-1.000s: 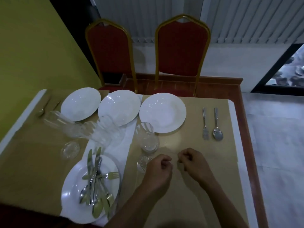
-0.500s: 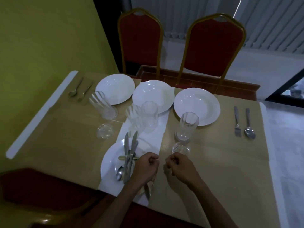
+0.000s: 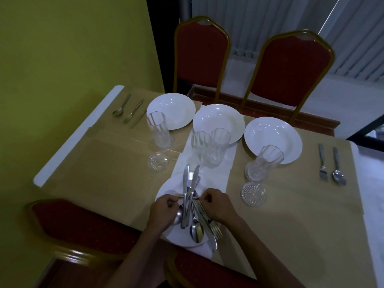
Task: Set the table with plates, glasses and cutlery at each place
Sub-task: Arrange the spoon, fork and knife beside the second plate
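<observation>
A white plate (image 3: 174,235) at the near edge carries a pile of knives, forks and spoons (image 3: 194,215). My left hand (image 3: 164,210) and my right hand (image 3: 218,206) are both over this plate with fingers curled. Each pinches one end of a piece of cutlery (image 3: 188,196) lying crosswise on the pile. Three empty plates (image 3: 218,119) stand in a row at the far side. Several tall glasses (image 3: 160,132) stand upright mid-table, one (image 3: 264,163) beside the right plate. A set of cutlery (image 3: 128,110) lies far left, and a fork and spoon (image 3: 330,165) lie at the right.
Two glass coasters (image 3: 158,162) (image 3: 253,193) lie on the tan placemats. Two red chairs (image 3: 202,55) stand behind the table and more red chairs (image 3: 83,225) at the near side. A yellow wall (image 3: 62,59) runs along the left edge.
Both hands moved left from the bare placemat to the near plate and took hold of a crosswise piece of cutlery. The view swung left and closer.
</observation>
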Action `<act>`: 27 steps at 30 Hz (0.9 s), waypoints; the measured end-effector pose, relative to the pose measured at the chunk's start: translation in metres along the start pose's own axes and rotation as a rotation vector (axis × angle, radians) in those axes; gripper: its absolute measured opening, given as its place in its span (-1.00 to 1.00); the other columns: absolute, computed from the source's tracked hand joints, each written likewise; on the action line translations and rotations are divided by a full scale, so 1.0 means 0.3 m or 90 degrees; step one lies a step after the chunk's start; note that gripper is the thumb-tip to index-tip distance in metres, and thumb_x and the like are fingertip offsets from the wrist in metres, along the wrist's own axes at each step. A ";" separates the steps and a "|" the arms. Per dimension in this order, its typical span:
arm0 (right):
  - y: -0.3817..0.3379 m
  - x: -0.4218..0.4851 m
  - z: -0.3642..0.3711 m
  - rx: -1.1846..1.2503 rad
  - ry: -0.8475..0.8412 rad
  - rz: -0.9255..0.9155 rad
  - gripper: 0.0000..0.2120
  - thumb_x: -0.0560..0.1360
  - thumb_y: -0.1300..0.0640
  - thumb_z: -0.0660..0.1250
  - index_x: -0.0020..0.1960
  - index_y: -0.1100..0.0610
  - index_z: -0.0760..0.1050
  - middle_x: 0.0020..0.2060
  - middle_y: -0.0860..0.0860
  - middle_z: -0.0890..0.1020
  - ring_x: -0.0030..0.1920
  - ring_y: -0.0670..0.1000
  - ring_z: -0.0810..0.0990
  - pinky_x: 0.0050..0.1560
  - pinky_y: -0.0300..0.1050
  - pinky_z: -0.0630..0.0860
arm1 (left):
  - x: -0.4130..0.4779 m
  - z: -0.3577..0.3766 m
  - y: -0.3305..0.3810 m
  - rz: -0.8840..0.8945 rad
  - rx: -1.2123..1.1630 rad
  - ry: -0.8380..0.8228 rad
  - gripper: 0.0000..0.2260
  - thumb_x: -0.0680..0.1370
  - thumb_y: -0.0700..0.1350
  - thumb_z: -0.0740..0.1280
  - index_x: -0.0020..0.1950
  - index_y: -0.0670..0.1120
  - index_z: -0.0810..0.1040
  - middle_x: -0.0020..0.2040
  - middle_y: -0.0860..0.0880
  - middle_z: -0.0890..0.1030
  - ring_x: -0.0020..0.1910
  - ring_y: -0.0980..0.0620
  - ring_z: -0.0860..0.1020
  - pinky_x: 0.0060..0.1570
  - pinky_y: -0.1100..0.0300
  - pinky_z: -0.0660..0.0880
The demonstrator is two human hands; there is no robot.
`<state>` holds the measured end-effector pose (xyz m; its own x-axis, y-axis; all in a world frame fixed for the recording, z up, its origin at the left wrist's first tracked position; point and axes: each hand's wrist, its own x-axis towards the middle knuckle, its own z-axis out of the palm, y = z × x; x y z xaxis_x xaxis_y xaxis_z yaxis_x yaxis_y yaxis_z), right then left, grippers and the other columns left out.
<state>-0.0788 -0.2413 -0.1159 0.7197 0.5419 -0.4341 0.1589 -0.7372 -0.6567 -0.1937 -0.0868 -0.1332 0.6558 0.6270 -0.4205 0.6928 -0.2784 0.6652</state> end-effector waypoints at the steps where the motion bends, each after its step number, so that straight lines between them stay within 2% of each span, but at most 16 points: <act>1: -0.005 0.004 0.008 -0.017 -0.001 -0.004 -0.87 0.51 0.13 0.27 -0.14 0.10 0.58 -0.19 -0.02 0.65 -0.17 -0.03 0.61 -0.14 -0.16 0.53 | 0.003 -0.008 -0.013 0.003 0.005 0.002 -0.84 0.52 -0.18 0.34 0.05 -0.07 0.66 0.05 0.01 0.67 -0.02 0.09 0.57 0.00 0.29 0.41; 4: -0.012 0.001 0.033 -0.075 -0.005 -0.009 -0.87 0.52 0.14 0.26 -0.10 0.11 0.59 -0.16 0.00 0.64 -0.13 -0.01 0.61 -0.08 -0.08 0.58 | 0.005 -0.024 -0.038 0.009 0.011 0.003 -0.84 0.52 -0.18 0.34 0.05 -0.07 0.66 0.05 0.00 0.67 -0.05 0.12 0.54 -0.01 0.31 0.38; 11: -0.017 -0.015 0.073 -0.168 -0.004 -0.015 -0.86 0.51 0.17 0.23 -0.03 0.07 0.57 -0.07 0.01 0.64 -0.07 0.01 0.57 -0.09 -0.13 0.50 | 0.004 -0.009 -0.038 0.035 0.027 -0.025 -0.86 0.52 -0.17 0.35 0.01 -0.06 0.68 -0.01 0.04 0.69 -0.05 0.12 0.60 0.01 0.32 0.44; 15: -0.009 -0.023 0.077 -0.172 -0.004 0.011 -0.84 0.50 0.17 0.25 0.01 0.02 0.55 -0.03 0.00 0.64 -0.04 0.02 0.57 -0.04 -0.09 0.53 | 0.002 0.008 -0.004 0.057 0.088 -0.057 -0.84 0.51 -0.12 0.31 -0.16 -0.06 0.69 -0.19 0.03 0.70 -0.16 0.09 0.63 -0.05 0.20 0.53; 23: 0.017 -0.042 0.072 -0.130 -0.035 0.023 -0.82 0.46 0.19 0.29 0.02 -0.01 0.52 0.00 -0.02 0.64 0.01 0.03 0.59 -0.01 -0.09 0.52 | 0.005 0.035 0.036 0.067 0.173 -0.093 -0.86 0.47 -0.09 0.33 -0.28 -0.04 0.60 -0.31 0.01 0.64 -0.24 0.03 0.61 -0.17 0.08 0.59; 27: 0.025 -0.041 0.065 -0.122 -0.045 0.009 -0.81 0.44 0.20 0.31 0.00 -0.02 0.53 0.03 -0.02 0.63 0.05 0.03 0.59 0.03 -0.11 0.52 | -0.009 0.038 0.034 0.063 0.184 -0.112 -0.92 0.45 -0.11 0.33 -0.11 0.02 0.61 -0.24 0.04 0.66 -0.16 0.00 0.63 -0.11 0.03 0.60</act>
<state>-0.0996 -0.2455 -0.1275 0.6746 0.5532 -0.4888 0.2795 -0.8042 -0.5245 -0.1849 -0.0996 -0.1324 0.7480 0.4586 -0.4797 0.6632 -0.5417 0.5164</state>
